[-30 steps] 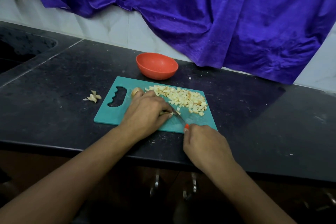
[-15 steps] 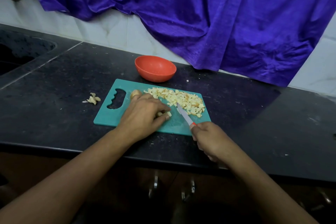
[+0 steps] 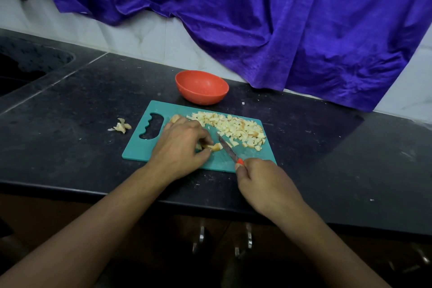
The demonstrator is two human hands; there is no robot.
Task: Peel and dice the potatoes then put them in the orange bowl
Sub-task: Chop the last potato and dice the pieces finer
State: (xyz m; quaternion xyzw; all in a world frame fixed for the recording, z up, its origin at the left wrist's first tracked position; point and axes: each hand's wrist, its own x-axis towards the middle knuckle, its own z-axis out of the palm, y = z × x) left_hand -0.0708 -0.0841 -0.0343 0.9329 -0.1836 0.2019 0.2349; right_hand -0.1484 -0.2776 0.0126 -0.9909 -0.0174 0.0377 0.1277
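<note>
A teal cutting board [image 3: 140, 149] lies on the black counter. A heap of diced potato [image 3: 236, 127] covers its far right part. My left hand [image 3: 180, 147] pinches a small potato piece [image 3: 216, 147] near the board's middle. Another potato chunk [image 3: 174, 119] peeks out beyond that hand. My right hand [image 3: 261, 182] grips a knife with an orange handle at the board's near edge. Its blade [image 3: 226, 146] points away from me, just right of the held piece. The orange bowl [image 3: 201, 87] stands empty just behind the board.
A few potato peels [image 3: 121, 126] lie on the counter left of the board. A dark sink [image 3: 25, 65] is at the far left. A purple cloth [image 3: 257, 18] hangs over the tiled wall behind. Cabinet handles [image 3: 201, 238] show below the counter's front edge.
The knife swung from under my left hand's fingers out to the right, then came back beside the held piece. My left hand stayed on the potato piece.
</note>
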